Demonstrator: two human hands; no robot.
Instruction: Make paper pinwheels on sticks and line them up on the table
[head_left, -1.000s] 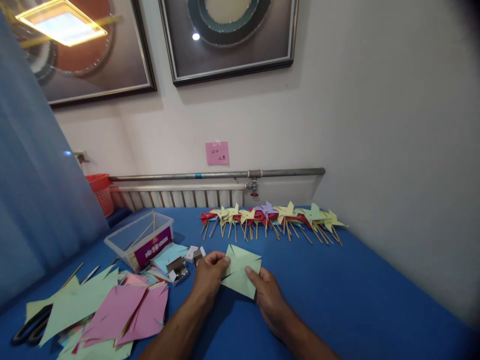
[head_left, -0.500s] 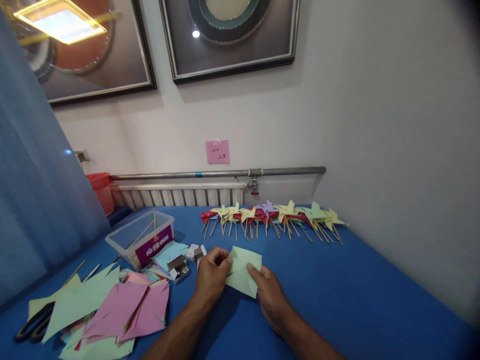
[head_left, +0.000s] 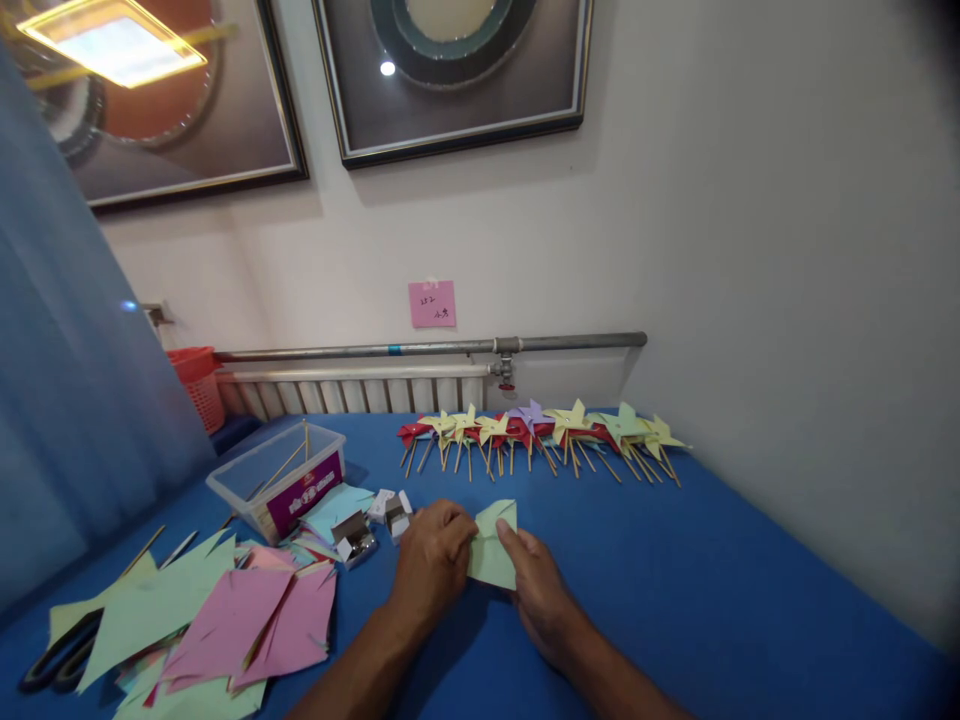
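A light green paper square point(head_left: 493, 556) with slit corners is held up over the blue table between both hands. My left hand point(head_left: 439, 548) is closed on its left side, the fingers curled so that the pinched edge is hidden. My right hand point(head_left: 536, 575) grips the right edge, thumb on the front face and fingers behind. Part of the paper's upper side looks bent over. Left of my left hand lie an opened small box of metal pins point(head_left: 354, 540) and another small white box point(head_left: 396, 512).
Finished paper pinwheels point(head_left: 529, 425) on sticks line the table's back. At left are a clear plastic bin point(head_left: 281, 470) with sticks, a pile of cut pink sheets point(head_left: 225, 620) and green ones, and scissors point(head_left: 64, 655). A radiator point(head_left: 360, 390) runs behind.
My left hand has moved slightly right and turned over the paper's left side, so less of the green square shows. The right hand keeps its grip. The view shifted a little.
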